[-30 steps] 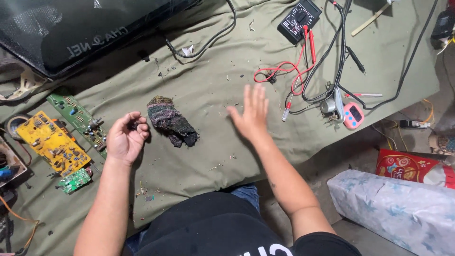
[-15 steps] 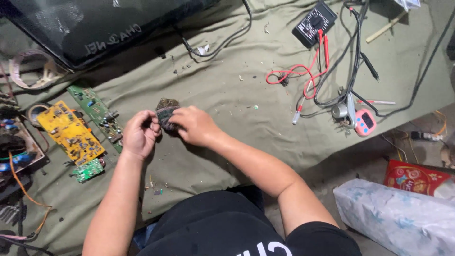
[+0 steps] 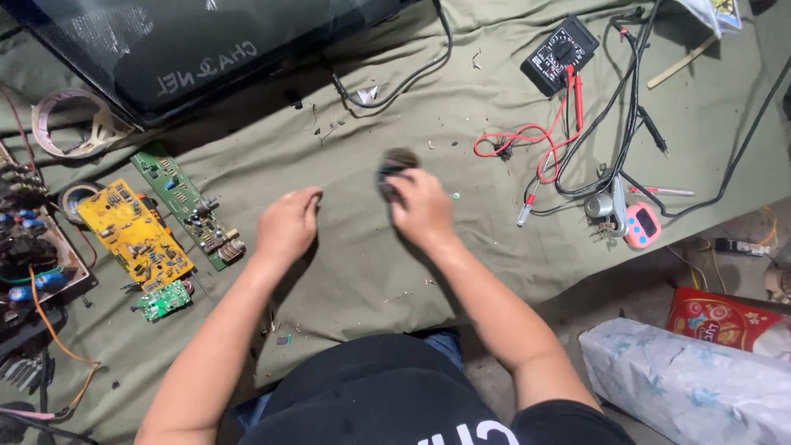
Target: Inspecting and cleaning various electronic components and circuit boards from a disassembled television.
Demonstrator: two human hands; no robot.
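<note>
A dark, crumpled rag (image 3: pixel 397 167) is gripped by the right hand (image 3: pixel 422 210), fingers closed over its near edge, just above the green cloth (image 3: pixel 346 272). The left hand (image 3: pixel 286 227) is held loosely curled and empty beside it. Farther off, a multimeter (image 3: pixel 560 53) is laid with its red leads (image 3: pixel 535 140).
</note>
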